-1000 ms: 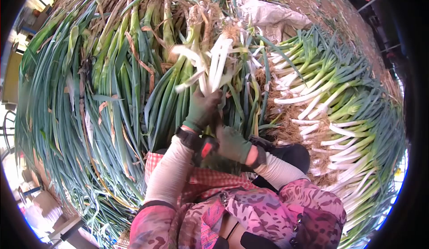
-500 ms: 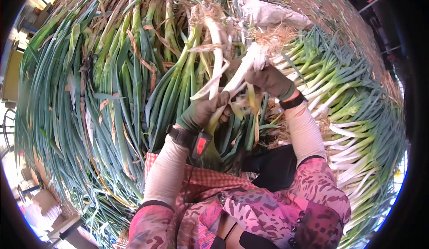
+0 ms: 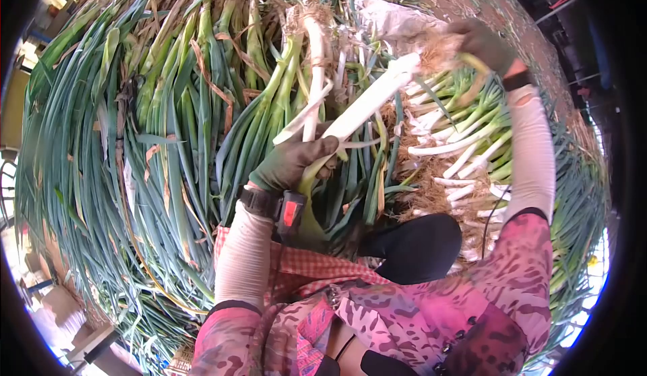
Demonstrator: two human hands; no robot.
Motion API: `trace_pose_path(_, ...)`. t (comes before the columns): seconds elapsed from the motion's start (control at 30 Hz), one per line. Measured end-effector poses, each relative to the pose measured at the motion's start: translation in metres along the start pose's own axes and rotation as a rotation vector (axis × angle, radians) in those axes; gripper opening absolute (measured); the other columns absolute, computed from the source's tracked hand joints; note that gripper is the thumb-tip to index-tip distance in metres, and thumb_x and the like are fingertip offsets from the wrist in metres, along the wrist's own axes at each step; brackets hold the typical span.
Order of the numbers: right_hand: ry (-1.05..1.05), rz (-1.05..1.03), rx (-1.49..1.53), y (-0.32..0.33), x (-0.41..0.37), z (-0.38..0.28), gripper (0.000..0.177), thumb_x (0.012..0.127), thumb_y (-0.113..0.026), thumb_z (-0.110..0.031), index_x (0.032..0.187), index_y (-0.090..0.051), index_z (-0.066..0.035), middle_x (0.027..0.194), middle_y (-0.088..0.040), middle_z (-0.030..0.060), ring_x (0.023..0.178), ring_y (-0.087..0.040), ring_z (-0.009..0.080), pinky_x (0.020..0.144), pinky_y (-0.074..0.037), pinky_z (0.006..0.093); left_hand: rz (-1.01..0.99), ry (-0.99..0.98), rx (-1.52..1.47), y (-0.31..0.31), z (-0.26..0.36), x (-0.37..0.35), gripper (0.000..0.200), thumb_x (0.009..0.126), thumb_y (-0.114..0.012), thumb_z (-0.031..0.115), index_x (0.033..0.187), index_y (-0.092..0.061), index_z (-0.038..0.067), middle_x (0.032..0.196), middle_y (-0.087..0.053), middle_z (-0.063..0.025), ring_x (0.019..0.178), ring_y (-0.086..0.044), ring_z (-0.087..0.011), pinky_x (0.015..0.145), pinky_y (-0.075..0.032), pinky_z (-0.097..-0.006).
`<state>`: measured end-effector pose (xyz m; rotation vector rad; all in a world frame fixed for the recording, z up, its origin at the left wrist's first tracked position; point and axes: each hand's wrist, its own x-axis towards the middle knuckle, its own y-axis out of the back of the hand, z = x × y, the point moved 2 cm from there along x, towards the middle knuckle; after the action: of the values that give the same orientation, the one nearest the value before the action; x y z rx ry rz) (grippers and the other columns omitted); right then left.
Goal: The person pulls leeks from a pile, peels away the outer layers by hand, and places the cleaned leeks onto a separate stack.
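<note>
My left hand (image 3: 293, 163), in a dark green glove, is closed around the lower green part of a thick green onion (image 3: 374, 99). Its bare white shaft slants up to the right, with roots at the far end. A thin loose strip of skin sticks out beside my fingers. My right hand (image 3: 484, 47), gloved too, is up at the right past the root end. Its fingers are closed, and a yellowish peeled leaf (image 3: 478, 78) trails from them, somewhat blurred.
Unpeeled green onions (image 3: 182, 120) lie in a large heap at the left. Cleaned ones with white shafts (image 3: 472, 140) are piled at the right. A whitish sack (image 3: 394, 20) lies at the top. My dark-clad knee (image 3: 424, 244) is in front of me.
My right hand has pulled away from the green onion's shaft, up and to the right, taking a peeled leaf. The shaft now shows smooth and white. My left hand has shifted slightly left.
</note>
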<state>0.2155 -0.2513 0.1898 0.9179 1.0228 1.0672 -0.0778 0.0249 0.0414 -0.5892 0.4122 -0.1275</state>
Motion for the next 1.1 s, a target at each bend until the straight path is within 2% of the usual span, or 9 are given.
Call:
trace_pose_path(0.17,-1.028,0.295,0.742,0.025,-0.121,0.097,0.028,0.095,-0.051,-0.008,0.118,-0.063,0.001,0.096,-0.068,0.0028,0.082,-0.060,0.0109,0.073,-0.049,0.0251,0.005,-0.139,0.094,0.021,-0.013,0.014,0.043,0.088,-0.070,0.023,0.121,-0.055,-0.001,0.086,-0.063,-0.0058,0.070,-0.060,-0.0129,0.059,-0.050,-0.0254)
trace_pose_path(0.4,-0.490,0.401,0.407,0.000,0.044,-0.086,0.034,0.083,-0.053,0.006,0.112,-0.065,-0.009,0.103,-0.066,0.0070,0.083,-0.063,0.0168,0.073,-0.054,0.0260,0.198,-0.471,0.513,0.004,-0.065,0.048,0.038,0.089,-0.067,0.029,0.116,-0.058,0.003,0.084,-0.067,-0.0085,0.072,-0.063,-0.0166,0.063,-0.049,-0.0336)
trace_pose_path(0.47,-0.483,0.408,1.381,-0.028,0.103,-0.142,0.031,0.095,-0.061,-0.029,0.117,-0.065,-0.008,0.096,-0.066,0.0112,0.072,-0.065,0.0179,0.069,-0.057,0.0300,0.342,-0.353,0.730,-0.009,-0.060,0.040,0.041,0.089,-0.065,0.032,0.117,-0.060,0.002,0.091,-0.068,-0.0170,0.081,-0.066,-0.0301,0.071,-0.051,-0.0389)
trace_pose_path(0.57,-0.273,0.128,1.240,-0.059,0.144,-0.185,0.057,0.083,-0.073,-0.048,0.106,-0.064,0.004,0.086,-0.068,0.0116,0.078,-0.066,0.0210,0.077,-0.054,0.0329,0.421,-0.357,0.938,0.005,-0.071,0.040,0.037,0.089,-0.066,0.031,0.112,-0.060,0.002,0.090,-0.066,-0.0245,0.077,-0.065,-0.0323,0.066,-0.049,-0.0419)
trace_pose_path(0.73,-0.215,-0.080,1.343,-0.022,0.129,-0.151,0.030,0.086,-0.073,-0.024,0.105,-0.071,-0.002,0.105,-0.072,0.0099,0.092,-0.068,0.0174,0.085,-0.052,0.0312,0.241,-0.338,0.560,0.016,-0.063,0.033,0.035,0.088,-0.064,0.029,0.113,-0.064,0.005,0.098,-0.069,-0.0194,0.089,-0.067,-0.0338,0.079,-0.050,-0.0400)
trace_pose_path(0.77,0.021,0.269,0.994,-0.030,0.124,-0.127,0.019,0.088,-0.068,-0.015,0.104,-0.073,-0.006,0.099,-0.072,0.0084,0.090,-0.067,0.0192,0.086,-0.053,0.0333,0.215,-0.349,0.534,0.017,-0.062,0.033,0.035,0.088,-0.064,0.029,0.113,-0.064,0.005,0.098,-0.069,-0.0187,0.090,-0.067,-0.0324,0.079,-0.050,-0.0392)
trace_pose_path(0.83,-0.008,0.320,0.339,-0.044,0.090,-0.044,0.022,0.086,-0.058,-0.004,0.101,-0.074,-0.009,0.087,-0.066,0.0100,0.081,-0.064,0.0195,0.084,-0.053,0.0337,0.212,-0.274,0.653,0.018,-0.064,0.034,0.036,0.089,-0.064,0.028,0.113,-0.063,0.002,0.096,-0.069,-0.0183,0.088,-0.067,-0.0276,0.078,-0.051,-0.0379)
trace_pose_path(0.93,-0.992,0.961,1.609,-0.027,0.043,0.021,0.030,0.095,-0.055,-0.019,0.118,-0.063,-0.001,0.085,-0.064,0.0049,0.065,-0.059,0.0133,0.059,-0.056,0.0300,0.229,-0.227,0.679,0.019,-0.072,0.039,0.035,0.091,-0.063,0.028,0.112,-0.063,0.000,0.091,-0.067,-0.0117,0.082,-0.063,-0.0196,0.073,-0.050,-0.0342)
trace_pose_path(1.1,-0.724,0.553,1.041,-0.035,0.037,-0.046,0.032,0.097,-0.052,-0.021,0.121,-0.061,-0.004,0.108,-0.064,0.0113,0.099,-0.062,0.0228,0.085,-0.054,0.0331,0.285,-0.175,0.328,0.020,-0.054,0.037,0.039,0.097,-0.059,0.033,0.116,-0.061,-0.001,0.085,-0.064,-0.0022,0.073,-0.057,-0.0094,0.065,-0.048,-0.0257)
